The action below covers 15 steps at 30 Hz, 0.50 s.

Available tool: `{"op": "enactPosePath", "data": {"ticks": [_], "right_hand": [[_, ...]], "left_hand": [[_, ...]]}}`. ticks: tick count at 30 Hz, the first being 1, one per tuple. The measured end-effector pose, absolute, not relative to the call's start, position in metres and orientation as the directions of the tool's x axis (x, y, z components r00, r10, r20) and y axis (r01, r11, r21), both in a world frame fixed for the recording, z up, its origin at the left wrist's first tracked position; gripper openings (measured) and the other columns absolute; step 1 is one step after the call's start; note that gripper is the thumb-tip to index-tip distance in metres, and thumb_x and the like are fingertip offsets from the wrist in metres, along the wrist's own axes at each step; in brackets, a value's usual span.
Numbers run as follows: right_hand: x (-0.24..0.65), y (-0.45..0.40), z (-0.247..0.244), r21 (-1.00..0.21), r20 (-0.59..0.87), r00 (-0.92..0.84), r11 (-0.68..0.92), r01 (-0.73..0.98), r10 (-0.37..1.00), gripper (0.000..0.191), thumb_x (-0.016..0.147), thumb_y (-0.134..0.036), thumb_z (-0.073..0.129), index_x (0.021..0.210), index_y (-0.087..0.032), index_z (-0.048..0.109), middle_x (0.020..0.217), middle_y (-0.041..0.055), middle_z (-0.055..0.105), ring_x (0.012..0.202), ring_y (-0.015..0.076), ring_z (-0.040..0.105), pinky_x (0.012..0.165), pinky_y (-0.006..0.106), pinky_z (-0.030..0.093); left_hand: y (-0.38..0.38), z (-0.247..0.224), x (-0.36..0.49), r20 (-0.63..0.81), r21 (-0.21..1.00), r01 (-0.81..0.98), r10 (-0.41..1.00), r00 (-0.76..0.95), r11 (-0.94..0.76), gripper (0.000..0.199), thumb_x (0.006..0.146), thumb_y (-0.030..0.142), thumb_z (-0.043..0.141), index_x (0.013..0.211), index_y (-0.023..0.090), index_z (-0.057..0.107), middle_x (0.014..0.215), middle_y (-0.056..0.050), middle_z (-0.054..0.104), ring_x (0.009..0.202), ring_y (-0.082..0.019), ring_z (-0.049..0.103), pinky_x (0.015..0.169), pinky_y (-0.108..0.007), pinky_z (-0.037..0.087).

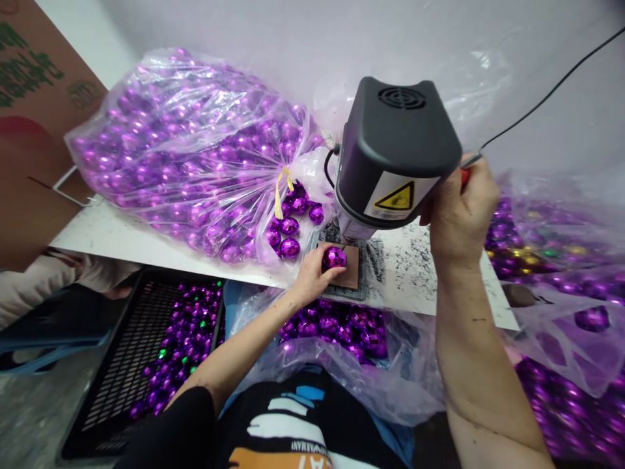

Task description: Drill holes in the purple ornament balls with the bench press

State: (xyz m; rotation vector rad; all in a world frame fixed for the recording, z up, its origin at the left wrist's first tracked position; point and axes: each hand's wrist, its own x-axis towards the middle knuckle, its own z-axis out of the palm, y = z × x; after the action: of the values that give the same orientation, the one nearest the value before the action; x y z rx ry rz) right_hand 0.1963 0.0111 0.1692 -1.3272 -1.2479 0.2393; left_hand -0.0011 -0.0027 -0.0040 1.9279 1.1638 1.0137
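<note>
A shiny purple faceted ball (pixel 335 258) is pinched between the thumb and fingers of my left hand (pixel 315 273). It rests over a brown square pad (pixel 349 275) on a grey metal base. Above it stands a black bench drill press (pixel 400 150) with a yellow warning label; its lower tip comes close to the ball. At the machine's right side my right hand (pixel 463 208) is wrapped round a lever handle, of which a bit of red (pixel 465 176) and a grey rod show. Loose purple balls (pixel 290 247) lie just left of the base.
A tied clear bag (pixel 195 156) full of purple balls covers the table's left. Dark shavings (pixel 410 267) litter the white tabletop. An open bag of balls (pixel 336 326) sits at my lap, a black crate (pixel 131 352) to the left, more bags (pixel 551 260) to the right. Another person's hand (pixel 117 292) shows at left.
</note>
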Motion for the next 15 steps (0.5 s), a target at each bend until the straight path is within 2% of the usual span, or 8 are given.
{"op": "enactPosePath", "data": {"ticks": [3, 6, 9, 12, 15], "right_hand": [[0.197, 0.012, 0.168, -0.803, 0.544, 0.384, 0.330, 0.497, 0.746, 0.064, 0.081, -0.076, 0.046, 0.090, -0.013, 0.050, 0.064, -0.0035, 0.046, 0.056, 0.0033, 0.044, 0.056, 0.019, 0.035], [0.196, 0.012, 0.166, -0.798, 0.553, 0.380, 0.341, 0.497, 0.742, 0.064, 0.081, -0.077, 0.046, 0.089, -0.013, 0.050, 0.065, -0.0031, 0.046, 0.059, 0.0033, 0.044, 0.058, 0.019, 0.036], [0.195, 0.012, 0.166, -0.795, 0.557, 0.385, 0.337, 0.504, 0.736, 0.064, 0.081, -0.076, 0.047, 0.090, -0.013, 0.051, 0.065, -0.0030, 0.046, 0.060, 0.0033, 0.044, 0.058, 0.019, 0.036], [0.197, 0.012, 0.169, -0.807, 0.531, 0.390, 0.309, 0.503, 0.752, 0.061, 0.081, -0.074, 0.048, 0.087, -0.013, 0.050, 0.059, -0.0049, 0.042, 0.052, 0.0029, 0.040, 0.052, 0.019, 0.033], [0.202, 0.014, 0.174, -0.791, 0.529, 0.375, 0.284, 0.542, 0.761, 0.056, 0.082, -0.068, 0.052, 0.082, -0.012, 0.052, 0.060, -0.0042, 0.042, 0.055, 0.0019, 0.039, 0.053, 0.018, 0.032]], "left_hand": [[-0.006, -0.004, 0.005, 0.360, 0.710, 0.513, 0.875, 0.324, -0.482, 0.046, 0.087, 0.034, 0.072, 0.126, 0.016, 0.055, 0.120, -0.014, 0.066, 0.110, -0.028, 0.063, 0.098, -0.043, 0.048], [-0.007, -0.005, 0.010, 0.397, 0.638, 0.586, 0.865, 0.306, -0.500, 0.048, 0.085, 0.035, 0.074, 0.125, 0.015, 0.056, 0.119, -0.014, 0.066, 0.109, -0.028, 0.062, 0.098, -0.043, 0.047], [-0.004, -0.010, 0.015, 0.403, 0.620, 0.625, 0.876, 0.266, -0.475, 0.050, 0.081, 0.038, 0.078, 0.121, 0.017, 0.058, 0.119, -0.012, 0.067, 0.111, -0.029, 0.061, 0.098, -0.044, 0.045], [0.001, -0.016, 0.016, 0.423, 0.631, 0.610, 0.872, 0.247, -0.479, 0.048, 0.079, 0.039, 0.079, 0.118, 0.018, 0.059, 0.117, -0.010, 0.068, 0.111, -0.028, 0.061, 0.100, -0.045, 0.043], [0.002, -0.020, 0.016, 0.441, 0.635, 0.583, 0.858, 0.265, -0.507, 0.047, 0.081, 0.039, 0.078, 0.118, 0.018, 0.058, 0.117, -0.010, 0.068, 0.111, -0.027, 0.061, 0.108, -0.048, 0.039]]}}
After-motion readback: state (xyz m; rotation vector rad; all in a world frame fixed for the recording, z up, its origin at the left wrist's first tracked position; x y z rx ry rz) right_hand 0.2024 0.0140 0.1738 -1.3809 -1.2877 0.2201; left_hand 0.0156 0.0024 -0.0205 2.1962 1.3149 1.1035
